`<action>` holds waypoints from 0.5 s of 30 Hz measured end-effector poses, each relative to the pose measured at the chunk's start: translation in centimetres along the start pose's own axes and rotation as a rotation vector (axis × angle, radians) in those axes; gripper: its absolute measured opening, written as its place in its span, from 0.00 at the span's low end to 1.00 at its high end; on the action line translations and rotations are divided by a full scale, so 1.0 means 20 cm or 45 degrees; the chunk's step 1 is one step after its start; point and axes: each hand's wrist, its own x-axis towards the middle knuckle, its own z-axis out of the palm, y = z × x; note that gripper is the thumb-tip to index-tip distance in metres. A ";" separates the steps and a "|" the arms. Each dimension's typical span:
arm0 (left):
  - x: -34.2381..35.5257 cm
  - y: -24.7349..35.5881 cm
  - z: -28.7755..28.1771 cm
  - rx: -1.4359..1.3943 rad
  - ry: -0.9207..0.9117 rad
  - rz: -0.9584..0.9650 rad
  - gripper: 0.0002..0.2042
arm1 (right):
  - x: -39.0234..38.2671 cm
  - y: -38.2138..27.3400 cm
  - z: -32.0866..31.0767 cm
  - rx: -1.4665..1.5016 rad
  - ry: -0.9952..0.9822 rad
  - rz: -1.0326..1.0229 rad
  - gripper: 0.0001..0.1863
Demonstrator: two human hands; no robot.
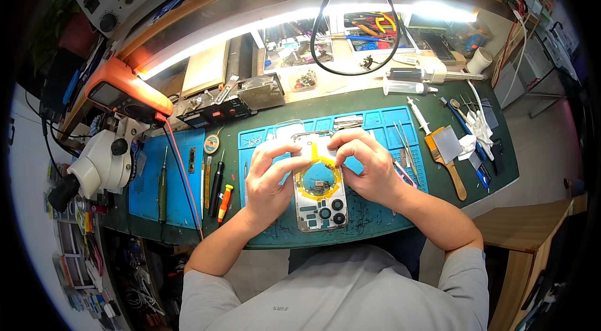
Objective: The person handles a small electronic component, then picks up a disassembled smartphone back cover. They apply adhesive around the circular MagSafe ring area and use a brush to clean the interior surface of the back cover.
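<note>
A silver phone housing [305,211] with a round opening lies on the blue repair mat [391,121], its camera rings toward me. Yellow tape [308,195] runs around the opening and up toward the far end. My left hand [270,182] is closed at the housing's left edge, thumb and index finger at the tape. From the right, my right hand [368,168] is closed on the opposite edge, fingertips by the tape. Exactly what the fingertips pinch is partly hidden. Through the opening shows a small component [321,187].
Left of the mat are screwdrivers [216,190], a second blue mat [144,196] and a microscope [100,168]. An orange multimeter [128,90] stands behind them. To the right lie tweezers [407,146], a brush [449,162] and syringes [418,115]. A black cable loop [316,27] hangs ahead.
</note>
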 end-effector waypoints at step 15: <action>0.00 0.01 -0.01 -0.204 -0.075 -0.125 0.10 | -0.01 0.00 0.00 -0.001 -0.011 0.131 0.12</action>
